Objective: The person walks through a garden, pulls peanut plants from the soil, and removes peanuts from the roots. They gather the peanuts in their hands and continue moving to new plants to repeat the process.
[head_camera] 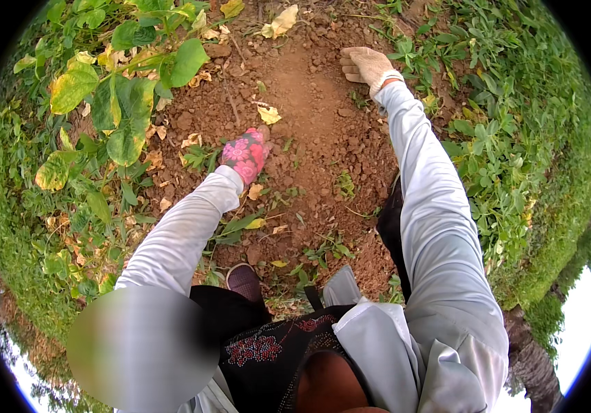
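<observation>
My left hand (pixel 246 155), in a pink and grey floral glove, is low over the loose brown soil (pixel 311 118). Its fingers point away from me and blend into the dirt, so whether they hold anything is unclear. A dry yellow leaf (pixel 269 114) lies just beyond its fingertips. Farther out on the right, my right hand (pixel 368 67) wears a beige knitted glove. Its fingers stretch leftward over the soil, slightly apart, with nothing seen in them. Between both hands runs a smoother, shallow strip of bare earth.
A leafy plant (pixel 130 103) with yellowing leaves leans in from the left. Low green plants (pixel 486 139) border the soil on the right. My shoe (pixel 244 281) stands near the bottom. A pale dry leaf (pixel 281 21) lies at the far end. Small weeds (pixel 345 185) dot the ground.
</observation>
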`<state>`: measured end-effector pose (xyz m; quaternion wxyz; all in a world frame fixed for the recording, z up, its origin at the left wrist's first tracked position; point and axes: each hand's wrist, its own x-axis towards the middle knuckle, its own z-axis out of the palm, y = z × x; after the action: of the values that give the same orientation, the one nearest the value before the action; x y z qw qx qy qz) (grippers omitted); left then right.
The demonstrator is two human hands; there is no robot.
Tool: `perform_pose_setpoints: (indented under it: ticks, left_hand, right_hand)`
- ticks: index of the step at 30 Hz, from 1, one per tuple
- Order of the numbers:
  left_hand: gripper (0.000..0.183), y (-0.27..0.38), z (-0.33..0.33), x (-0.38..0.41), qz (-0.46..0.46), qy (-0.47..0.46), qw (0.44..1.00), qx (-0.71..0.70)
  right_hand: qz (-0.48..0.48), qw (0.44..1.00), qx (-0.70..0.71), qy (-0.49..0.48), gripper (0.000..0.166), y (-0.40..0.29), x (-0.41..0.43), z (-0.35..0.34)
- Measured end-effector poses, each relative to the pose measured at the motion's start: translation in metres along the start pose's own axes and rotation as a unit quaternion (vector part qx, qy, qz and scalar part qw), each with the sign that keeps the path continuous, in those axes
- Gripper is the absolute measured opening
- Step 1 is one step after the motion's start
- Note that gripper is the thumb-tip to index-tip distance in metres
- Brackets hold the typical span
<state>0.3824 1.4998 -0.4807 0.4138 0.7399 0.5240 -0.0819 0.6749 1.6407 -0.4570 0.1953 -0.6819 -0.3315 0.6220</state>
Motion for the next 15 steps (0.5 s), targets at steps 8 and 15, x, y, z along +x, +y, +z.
perform_pose_setpoints:
  ticks: [8, 15]
  left_hand:
    - [0.029, 0.009, -0.005, 0.0, -0.026, 0.004, 1.0, -0.007]
    - [0.02, 0.002, 0.006, 0.002, -0.012, 0.013, 0.999, 0.044]
  right_hand:
    - [-0.104, 0.957, -0.205, 0.174, 0.041, -0.005, 0.013, 0.083]
    - [-0.203, 0.935, -0.283, -0.063, 0.042, 0.001, -0.043, 0.09]
